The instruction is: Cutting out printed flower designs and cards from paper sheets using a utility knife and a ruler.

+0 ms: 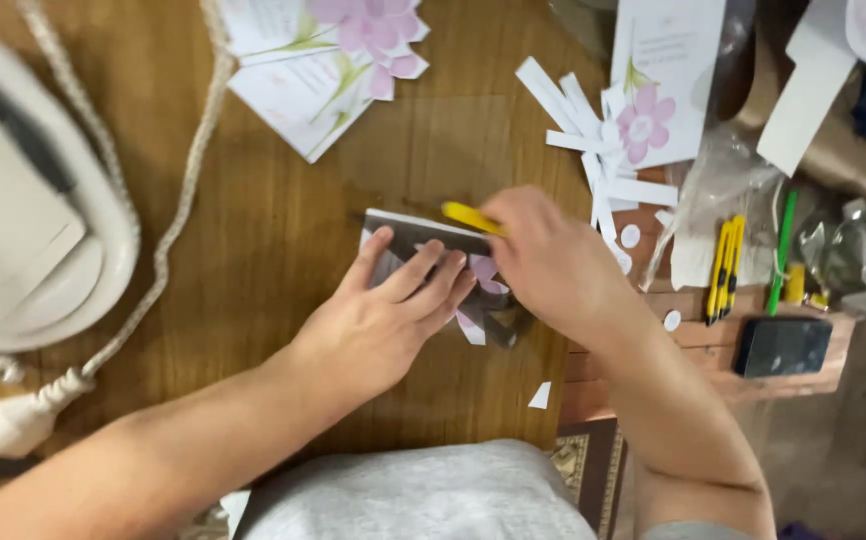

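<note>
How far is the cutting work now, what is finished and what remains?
Done: white strips and round offcuts lie cut. In hand: left hand presses a flower card flat; right hand works a yellow knife on it. Left: uncut flower cards wait at the top.

The knife handle [470, 217] in the right hand [551, 262] is showing yellow, and the sheet [423, 240] under the left hand [383, 320] is showing dark grey with pink petals. The cards [318, 60] are displaying white with pink flowers and green stems, while the table [273, 220] is showing brown wood grain.
</note>
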